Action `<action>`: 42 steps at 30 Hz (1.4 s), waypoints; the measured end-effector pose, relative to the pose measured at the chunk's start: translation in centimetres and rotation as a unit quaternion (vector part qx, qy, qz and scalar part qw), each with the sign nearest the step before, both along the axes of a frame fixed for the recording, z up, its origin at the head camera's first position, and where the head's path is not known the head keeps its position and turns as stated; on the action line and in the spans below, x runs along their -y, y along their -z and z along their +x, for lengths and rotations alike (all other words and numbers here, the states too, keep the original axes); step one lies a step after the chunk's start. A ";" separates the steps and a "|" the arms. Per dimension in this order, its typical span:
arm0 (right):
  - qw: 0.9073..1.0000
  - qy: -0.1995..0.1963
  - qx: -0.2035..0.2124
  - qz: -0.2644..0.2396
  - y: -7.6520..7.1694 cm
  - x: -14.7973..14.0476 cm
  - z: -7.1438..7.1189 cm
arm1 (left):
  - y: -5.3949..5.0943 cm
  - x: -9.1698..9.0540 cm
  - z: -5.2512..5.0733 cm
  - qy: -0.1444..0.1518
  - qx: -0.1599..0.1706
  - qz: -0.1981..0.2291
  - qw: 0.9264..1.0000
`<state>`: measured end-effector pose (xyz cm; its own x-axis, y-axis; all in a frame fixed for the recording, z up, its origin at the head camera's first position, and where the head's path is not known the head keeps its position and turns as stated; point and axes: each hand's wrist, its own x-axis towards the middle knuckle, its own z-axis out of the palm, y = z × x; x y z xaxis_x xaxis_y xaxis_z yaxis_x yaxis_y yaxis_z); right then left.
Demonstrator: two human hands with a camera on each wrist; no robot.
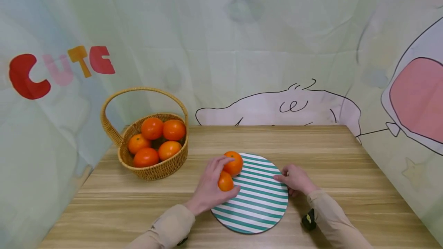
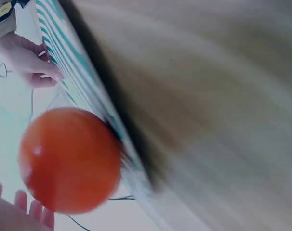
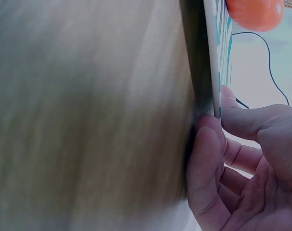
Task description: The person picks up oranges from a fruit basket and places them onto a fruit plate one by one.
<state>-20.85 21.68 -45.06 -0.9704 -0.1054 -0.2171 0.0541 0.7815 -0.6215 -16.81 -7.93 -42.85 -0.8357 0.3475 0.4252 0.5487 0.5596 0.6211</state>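
Observation:
Two oranges, a nearer one [image 1: 225, 181] and a farther one [image 1: 233, 163], sit at the left edge of a round board [image 1: 257, 199] with green and white stripes. My left hand [image 1: 212, 187] is spread around their left side, its fingers reaching the farther orange and its thumb stretched out over the board before the nearer one. In the left wrist view, one orange [image 2: 71, 161] hides much of what lies behind it. On the opposite side, my right hand [image 1: 295, 180] pinches the board's rim, thumb on top and curled fingers [image 3: 206, 163] at the edge and underside.
A wicker basket [image 1: 152, 172] with a tall handle stands at the back left of the wooden table [image 1: 328, 145], holding several oranges [image 1: 146, 157]. A printed curtain [image 1: 207, 49] hangs around the back and sides.

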 end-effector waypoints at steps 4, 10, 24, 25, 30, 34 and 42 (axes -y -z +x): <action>1.000 0.000 0.004 -0.001 0.0 0.0 0.0 | -0.4 -1.2 0.1 0.047 -0.042 -0.064 0.996; 1.000 -0.001 0.002 -0.004 0.0 -0.1 0.0 | -1.4 -3.1 0.1 0.073 -0.063 -0.123 0.988; 1.000 0.003 0.005 -0.004 0.0 0.1 -0.2 | -2.4 -6.4 -1.1 0.049 0.012 -0.237 0.970; 1.000 0.007 0.006 -0.004 0.0 0.1 -0.2 | -2.4 -6.6 -1.2 0.048 0.015 -0.241 0.969; 1.000 0.006 0.001 -0.003 -0.1 0.1 -0.1 | -2.2 -7.3 -1.5 0.032 0.022 -0.266 0.963; 1.000 0.001 -0.004 -0.002 -0.1 0.1 0.0 | -1.9 -7.6 -1.8 0.022 0.023 -0.285 0.958; 1.000 0.010 0.006 0.001 0.1 0.0 -0.3 | -1.6 -8.2 -1.9 0.021 0.038 -0.330 0.943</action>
